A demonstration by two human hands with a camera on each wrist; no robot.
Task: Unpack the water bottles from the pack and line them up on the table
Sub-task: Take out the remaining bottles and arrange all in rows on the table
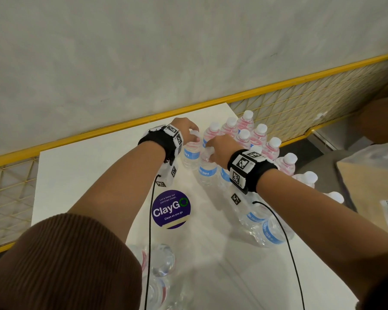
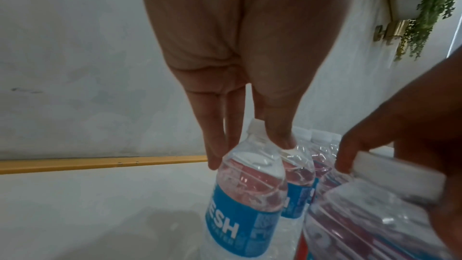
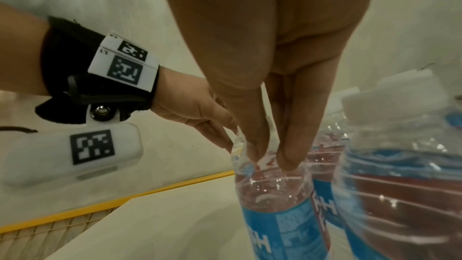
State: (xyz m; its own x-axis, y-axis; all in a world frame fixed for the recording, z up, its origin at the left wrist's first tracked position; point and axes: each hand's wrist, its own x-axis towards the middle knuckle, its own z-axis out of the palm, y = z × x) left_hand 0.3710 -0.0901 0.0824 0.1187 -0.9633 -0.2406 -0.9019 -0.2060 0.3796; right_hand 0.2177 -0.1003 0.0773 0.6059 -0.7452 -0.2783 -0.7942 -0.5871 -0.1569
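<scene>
Clear water bottles with blue labels and white caps stand on the white table. My left hand grips the neck of one upright bottle; in the left wrist view its fingers and thumb close just under the cap on that bottle. My right hand holds the top of the neighbouring bottle, pinching its neck above the label. Both bottles stand at the left end of the lined-up bottles along the table's right side.
A purple round ClayGo sticker lies mid-table. Torn plastic wrap with more bottles sits at the near edge. A yellow mesh rail borders the table's far side below a grey wall. A cardboard box sits to the right.
</scene>
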